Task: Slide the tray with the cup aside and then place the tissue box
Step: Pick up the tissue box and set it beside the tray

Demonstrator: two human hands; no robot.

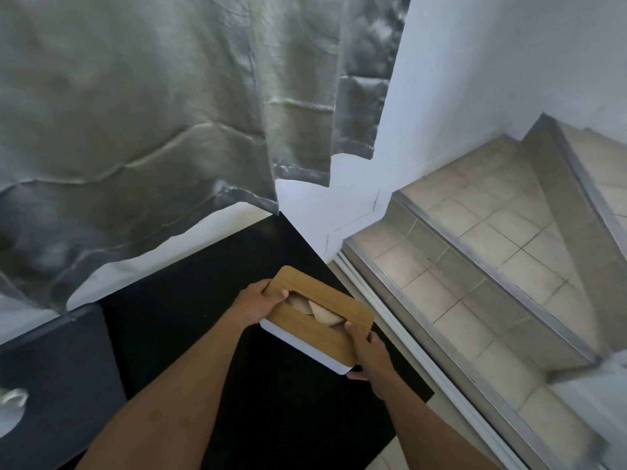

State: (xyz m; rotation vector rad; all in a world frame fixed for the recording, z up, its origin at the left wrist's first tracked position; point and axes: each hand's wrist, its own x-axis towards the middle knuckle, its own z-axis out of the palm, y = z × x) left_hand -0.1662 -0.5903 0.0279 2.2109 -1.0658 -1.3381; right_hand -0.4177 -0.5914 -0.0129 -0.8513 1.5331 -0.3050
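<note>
The tissue box (330, 329) is white with a wooden lid and a beige tissue poking from its slot. It sits low over the right part of a black table (190, 317); I cannot tell whether it touches the top. My left hand (259, 305) grips its far left end, thumb on the lid. At the near right end my right hand (364, 354) holds on, thumb on the lid and fingers under the base. No tray or cup is in view.
A grey curtain (152, 113) hangs over the far side of the table. Tiled stairs (475, 266) with metal edging rise at the right, beyond a white rail (407, 337). A dark cabinet (51, 385) with a pale object on it stands at the left.
</note>
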